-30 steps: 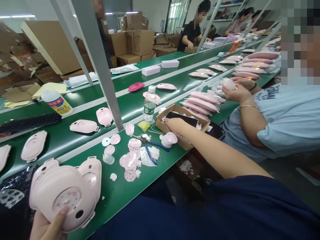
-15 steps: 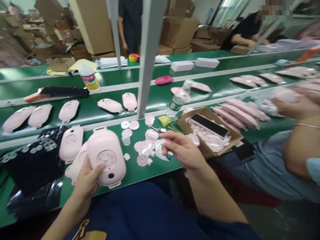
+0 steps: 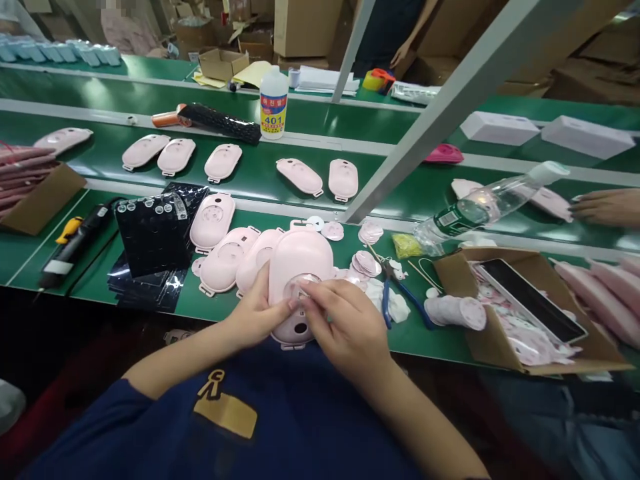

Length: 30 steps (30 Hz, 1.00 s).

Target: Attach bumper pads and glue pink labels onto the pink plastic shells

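Note:
My left hand [image 3: 254,316] grips a pale pink plastic casing [image 3: 302,250] by its left side, thumb across its face. The casing has a round recess and a dark round hole near its lower end. Over that recess, the fingers of my right hand [image 3: 350,323] are pinched together; whatever is between them is too small or hidden to make out. Similar pink casings [image 3: 227,257] lie on the bench to the left. Round printed discs [image 3: 367,263] lie to the right, partly behind my right hand, beside blue-handled pliers [image 3: 407,297].
An open cardboard box [image 3: 537,257] with small printed pieces stands at right, near a plastic water bottle [image 3: 465,217]. A slanted metal post [image 3: 430,127] rises behind the bench. Black sheets [image 3: 150,240] and a black electric screwdriver [image 3: 80,247] lie left. A co-worker's hand [image 3: 607,207] reaches in from the right.
My right hand has moved from above the discs onto the casing's recess. The casing in my left hand is now nearer my body, and the view has swung left.

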### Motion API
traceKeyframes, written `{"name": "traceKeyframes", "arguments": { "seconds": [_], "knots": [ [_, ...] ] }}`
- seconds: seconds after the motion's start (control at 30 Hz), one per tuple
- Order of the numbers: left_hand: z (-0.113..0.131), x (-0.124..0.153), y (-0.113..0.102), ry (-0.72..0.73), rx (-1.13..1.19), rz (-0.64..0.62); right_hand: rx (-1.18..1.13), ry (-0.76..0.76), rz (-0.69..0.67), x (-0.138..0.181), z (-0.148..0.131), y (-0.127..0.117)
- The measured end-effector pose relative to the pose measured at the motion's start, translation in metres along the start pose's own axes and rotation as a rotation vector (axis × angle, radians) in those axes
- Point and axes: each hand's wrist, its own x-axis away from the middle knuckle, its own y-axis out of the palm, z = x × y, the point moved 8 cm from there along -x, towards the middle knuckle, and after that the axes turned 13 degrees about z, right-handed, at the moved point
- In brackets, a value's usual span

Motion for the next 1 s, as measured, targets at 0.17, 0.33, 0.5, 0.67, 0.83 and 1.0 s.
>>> {"name": "traceKeyframes", "arguments": {
  "seconds": [0.17, 0.33, 0.5, 0.67, 0.83, 1.0],
  "knots": [
    [-0.002, 0.001, -0.001, -0.016, 0.042, 0.022, 0.091, -0.047, -0.022, 0.006, -0.005, 0.003],
    [-0.013, 0.001, 0.0, -0.085, 0.13, -0.001, 0.149, -0.031, -0.03, 0.007, 0.002, 0.001],
    [-0.014, 0.0, 0.002, -0.104, 0.15, -0.004, 0.201, -0.09, 0.0, 0.005, -0.001, 0.0],
    [-0.012, -0.001, 0.001, -0.112, 0.254, -0.001, 0.241, -0.14, -0.061, 0.007, -0.006, 0.004],
    [-0.014, -0.002, -0.001, -0.103, 0.257, 0.015, 0.264, -0.16, -0.112, 0.011, -0.008, 0.006],
    [-0.013, -0.004, -0.001, -0.078, 0.176, 0.012, 0.351, -0.188, -0.134, 0.011, -0.013, 0.007]
  ]
}}
